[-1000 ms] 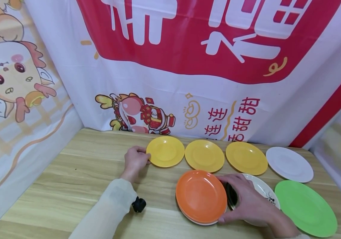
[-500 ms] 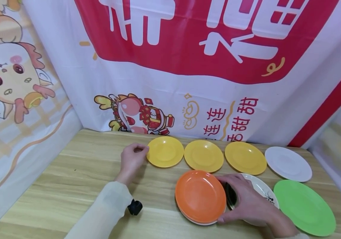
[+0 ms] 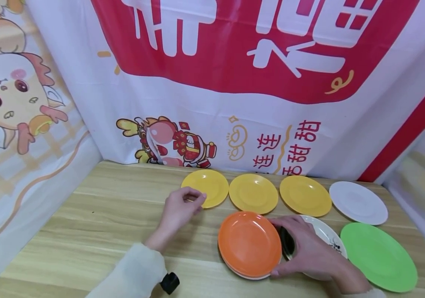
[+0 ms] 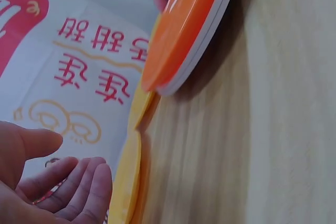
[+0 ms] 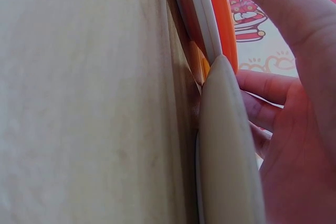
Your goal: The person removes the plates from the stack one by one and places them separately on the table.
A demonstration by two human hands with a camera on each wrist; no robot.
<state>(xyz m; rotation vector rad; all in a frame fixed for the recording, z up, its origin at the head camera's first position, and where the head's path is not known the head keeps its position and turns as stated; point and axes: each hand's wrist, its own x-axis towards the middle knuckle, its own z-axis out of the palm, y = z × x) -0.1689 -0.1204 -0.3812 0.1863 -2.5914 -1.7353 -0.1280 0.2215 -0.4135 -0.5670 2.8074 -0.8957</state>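
My right hand [image 3: 307, 252] holds the right edge of an orange plate [image 3: 249, 244]. White plate rims [image 4: 210, 27] show stacked beneath the orange one in the left wrist view. Thumb and fingers span the stack's edge in the right wrist view. My left hand [image 3: 179, 209] hangs over the near edge of the leftmost yellow plate [image 3: 212, 185] in the head view, holding nothing. The left wrist view shows its thumb apart from its fingers [image 4: 86, 187]. Partly hidden by my right hand is a white plate with a dark pattern [image 3: 326, 234].
Along the back, a middle yellow plate [image 3: 253, 193], a right yellow plate [image 3: 305, 195] and a white plate [image 3: 358, 203] continue the row. A green plate [image 3: 378, 256] lies at the right on the wooden table [image 3: 67, 231]. Printed cloth [image 3: 205, 103] hangs behind.
My left hand has let go of the leftmost yellow plate's edge, drawn back a little, then moved right over its near side. The right hand and orange plate have stayed put.
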